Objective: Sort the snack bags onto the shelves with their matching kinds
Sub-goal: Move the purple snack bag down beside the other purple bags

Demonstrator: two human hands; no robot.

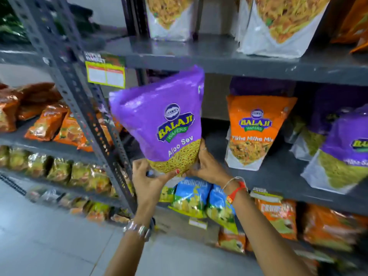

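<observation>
On the far left, a grey metal shelf [39,134] carries glossy orange snack packets [47,124] lying on their sides, and the level below it holds a row of shiny yellow-green packets [59,170]. A grey perforated steel upright [79,108] runs diagonally down between that rack and the next, with a yellow-edged paper price label [106,73] fixed to the shelf edge just beside it.

The left hand [148,181], a silver bracelet at its wrist, cups the bottom left corner of a large purple plastic pouch printed "Balaji Wafers Aloo Sev" [159,118], fingers curled under its base and thumb across the front. The pouch is held upright, tilted slightly to the left, in front of the middle shelf opening and off the shelf board. The right hand [207,166], with red and white threads at its wrist, grips the bottom right corner of the same pouch, fingers wrapped behind it.

Below the hands, blue and green crinkly packets [191,198] stand on a lower shelf. To the right, on the dark grey middle shelf board [278,172], an orange and white pouch marked "Tikha Mitha Mix" [253,132] stands upright, well apart from the held pouch. Further right stands another purple pouch [342,154] of the same kind, with more purple ones behind. White pouches [278,26] stand on the top shelf.
</observation>
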